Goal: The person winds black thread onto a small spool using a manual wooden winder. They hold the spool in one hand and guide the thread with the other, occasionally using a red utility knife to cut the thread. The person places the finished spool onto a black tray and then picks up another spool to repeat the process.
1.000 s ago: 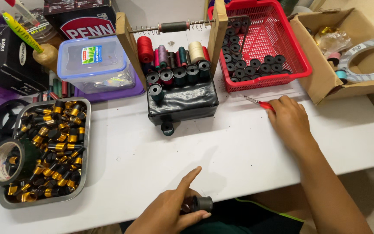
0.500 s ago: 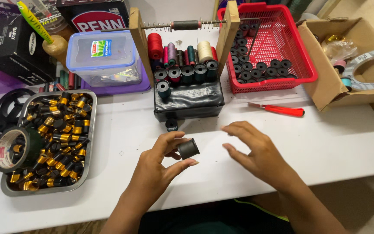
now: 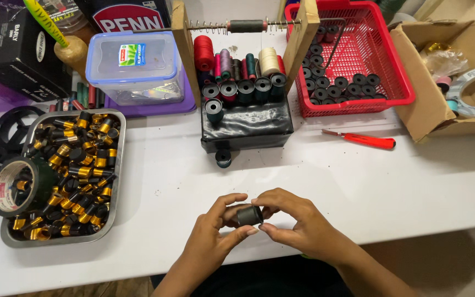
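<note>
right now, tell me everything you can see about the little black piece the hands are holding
The black piece is a short, dark cylinder, matte like plastic or rubber, lying on its side with a slightly wider rim at its right end. It is held above the near edge of the white table, not resting on it. The left hand pinches it with thumb and fingers from the left; the right hand grips its right end with its fingertips. Its far side is hidden by fingers.

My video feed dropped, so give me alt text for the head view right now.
Left hand and right hand together hold a small black cylinder over the white table. A metal tray of black-and-gold parts sits left; a red-handled tool lies right.
</note>
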